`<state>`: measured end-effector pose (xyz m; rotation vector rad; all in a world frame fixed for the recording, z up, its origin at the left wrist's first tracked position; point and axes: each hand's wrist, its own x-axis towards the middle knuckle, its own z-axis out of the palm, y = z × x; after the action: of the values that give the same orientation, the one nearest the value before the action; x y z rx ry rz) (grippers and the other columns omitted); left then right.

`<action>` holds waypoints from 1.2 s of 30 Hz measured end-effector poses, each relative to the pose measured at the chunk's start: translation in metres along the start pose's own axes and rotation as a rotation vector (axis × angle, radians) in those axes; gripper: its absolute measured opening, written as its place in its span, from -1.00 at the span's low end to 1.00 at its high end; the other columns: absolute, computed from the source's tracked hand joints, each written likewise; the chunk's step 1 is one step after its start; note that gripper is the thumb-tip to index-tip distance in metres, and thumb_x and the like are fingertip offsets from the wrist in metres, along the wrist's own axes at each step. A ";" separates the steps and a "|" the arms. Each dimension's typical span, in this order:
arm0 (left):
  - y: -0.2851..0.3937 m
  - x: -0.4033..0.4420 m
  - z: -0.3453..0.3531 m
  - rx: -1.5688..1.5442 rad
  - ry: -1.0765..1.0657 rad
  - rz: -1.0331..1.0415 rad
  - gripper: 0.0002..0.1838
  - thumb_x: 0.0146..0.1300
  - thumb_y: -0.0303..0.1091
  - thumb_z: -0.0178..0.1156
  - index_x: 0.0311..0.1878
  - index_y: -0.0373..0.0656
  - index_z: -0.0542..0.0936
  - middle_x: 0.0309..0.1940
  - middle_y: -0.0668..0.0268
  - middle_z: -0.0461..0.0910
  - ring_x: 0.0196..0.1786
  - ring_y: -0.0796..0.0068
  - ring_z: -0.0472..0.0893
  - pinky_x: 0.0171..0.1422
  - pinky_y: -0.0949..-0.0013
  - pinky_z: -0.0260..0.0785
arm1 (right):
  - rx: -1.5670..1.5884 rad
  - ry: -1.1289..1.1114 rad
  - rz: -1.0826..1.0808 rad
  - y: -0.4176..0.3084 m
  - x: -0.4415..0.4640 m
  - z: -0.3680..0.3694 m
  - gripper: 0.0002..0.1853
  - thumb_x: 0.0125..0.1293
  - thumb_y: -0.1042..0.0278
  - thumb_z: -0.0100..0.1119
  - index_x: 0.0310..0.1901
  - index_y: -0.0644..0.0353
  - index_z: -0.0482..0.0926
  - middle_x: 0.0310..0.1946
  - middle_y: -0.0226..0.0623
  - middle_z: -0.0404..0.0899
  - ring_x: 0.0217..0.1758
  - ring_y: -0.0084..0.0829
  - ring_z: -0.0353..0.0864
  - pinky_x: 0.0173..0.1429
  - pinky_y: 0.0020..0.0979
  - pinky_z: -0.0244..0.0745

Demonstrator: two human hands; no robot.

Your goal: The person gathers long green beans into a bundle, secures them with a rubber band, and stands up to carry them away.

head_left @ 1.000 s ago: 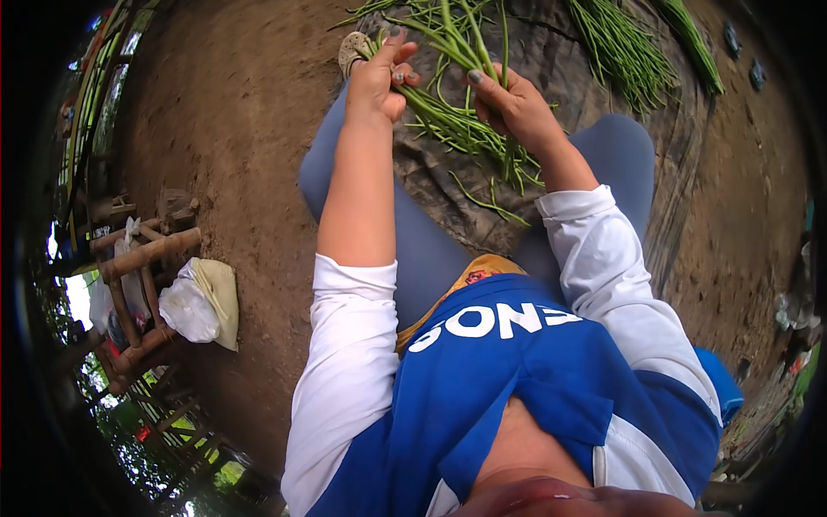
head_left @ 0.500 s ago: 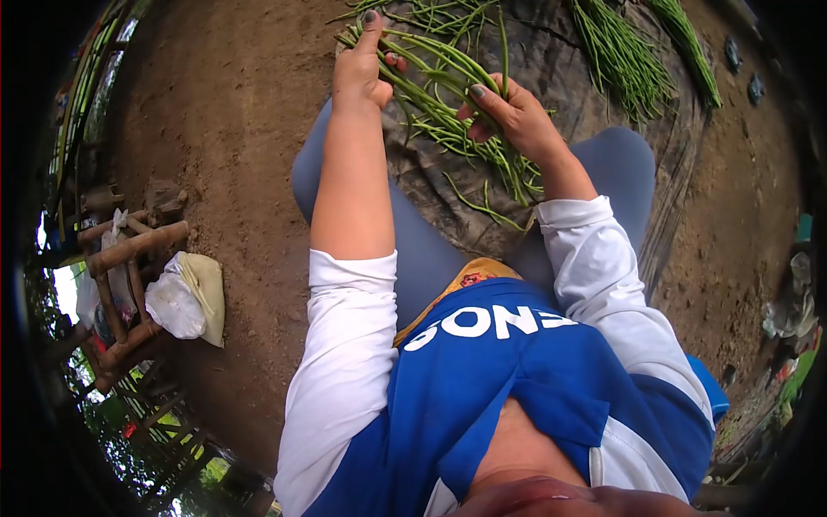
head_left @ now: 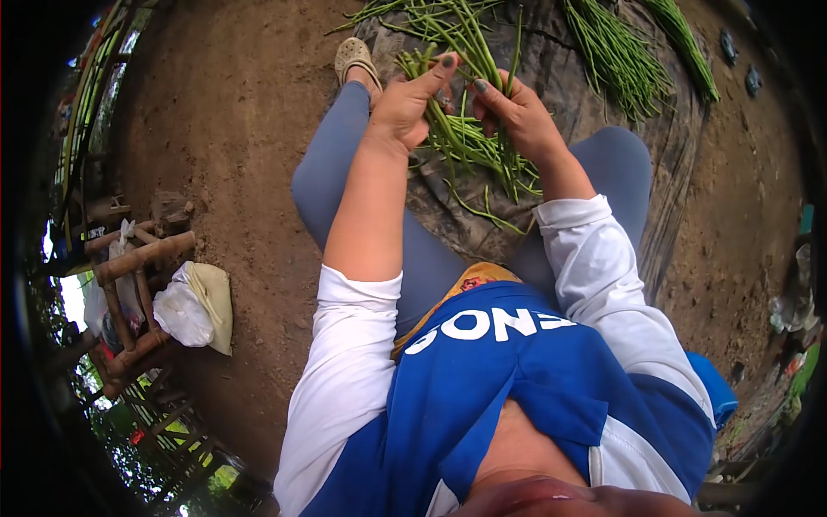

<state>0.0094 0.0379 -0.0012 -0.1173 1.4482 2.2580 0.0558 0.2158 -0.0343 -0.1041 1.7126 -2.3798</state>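
Long green beans are pinched in both of my hands. My left hand [head_left: 412, 105] is wrapped round a bunch [head_left: 444, 138], its thumb on top and the stem ends poking out above. Close to its right, my right hand [head_left: 514, 110] is closed on several long beans [head_left: 472, 41] that stretch upward from the fingers. Below and between the hands, a loose heap of beans [head_left: 491, 148] lies on a dark sheet [head_left: 461, 185]. Part of my right fingers is hidden behind the beans.
More beans [head_left: 388, 10] are strewn at the top of the sheet. Two larger bundles [head_left: 616, 60] [head_left: 685, 47] lie at the upper right. A pale sack [head_left: 211, 306] with white plastic rests by a bamboo frame [head_left: 142, 258] at the left.
My left hand has moved right and slightly down from its place half a second ago, closer to my right hand. Both hands still hold beans. The shoe at the upper left shows again.
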 end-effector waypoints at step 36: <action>-0.002 0.006 0.002 0.182 0.144 0.310 -0.73 0.31 -0.08 0.28 -0.09 -0.01 0.72 -0.18 0.48 0.67 -0.23 0.67 0.49 -0.24 0.45 0.27 | -0.296 0.049 0.027 0.021 0.004 0.007 -0.66 0.52 0.10 -0.04 -0.05 0.26 0.49 -0.30 -0.38 0.57 -0.25 -0.59 0.59 -0.18 -0.52 0.53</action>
<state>0.0053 0.0418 -0.0037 0.0022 1.8511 2.3827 0.0559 0.2024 -0.0523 -0.0677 2.0652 -2.1104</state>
